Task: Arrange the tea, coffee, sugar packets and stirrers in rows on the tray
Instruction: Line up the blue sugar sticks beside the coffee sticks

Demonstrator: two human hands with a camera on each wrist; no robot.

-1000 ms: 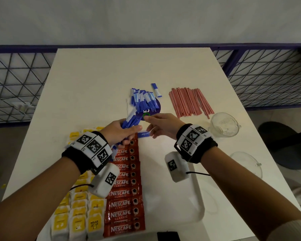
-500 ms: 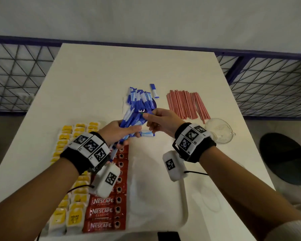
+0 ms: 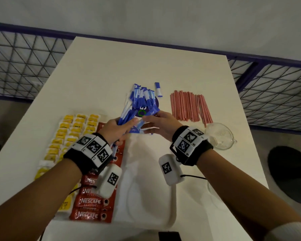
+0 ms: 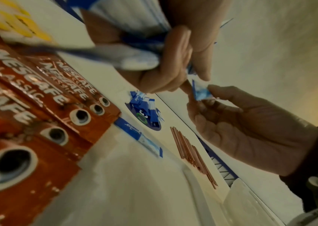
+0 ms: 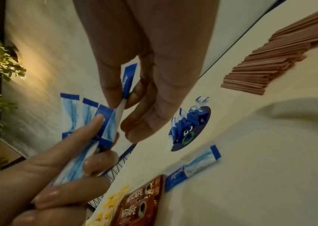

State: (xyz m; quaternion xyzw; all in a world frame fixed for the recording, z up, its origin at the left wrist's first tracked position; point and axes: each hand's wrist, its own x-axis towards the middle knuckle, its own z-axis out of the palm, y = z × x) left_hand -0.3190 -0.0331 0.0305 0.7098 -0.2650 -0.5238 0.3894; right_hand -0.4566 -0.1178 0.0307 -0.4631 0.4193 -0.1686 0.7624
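Left hand (image 3: pixel 117 129) clutching a fanned bundle of blue sugar packets (image 3: pixel 127 113) above the tray's (image 3: pixel 170 214) far edge; right hand (image 3: pixel 161 126) with fingers (image 5: pixel 113 85) pinching a single packet (image 5: pixel 129 79) at the bundle's tip. One packet (image 5: pixel 192 168) already flat on the tray beside the coffee sachets (image 3: pixel 92 202). Likely risks: drawing one out dragging neighbours loose, spilling onto the worktop (image 3: pixel 111 66); loosened grip letting the fan slide; crooked row next to the coffee.
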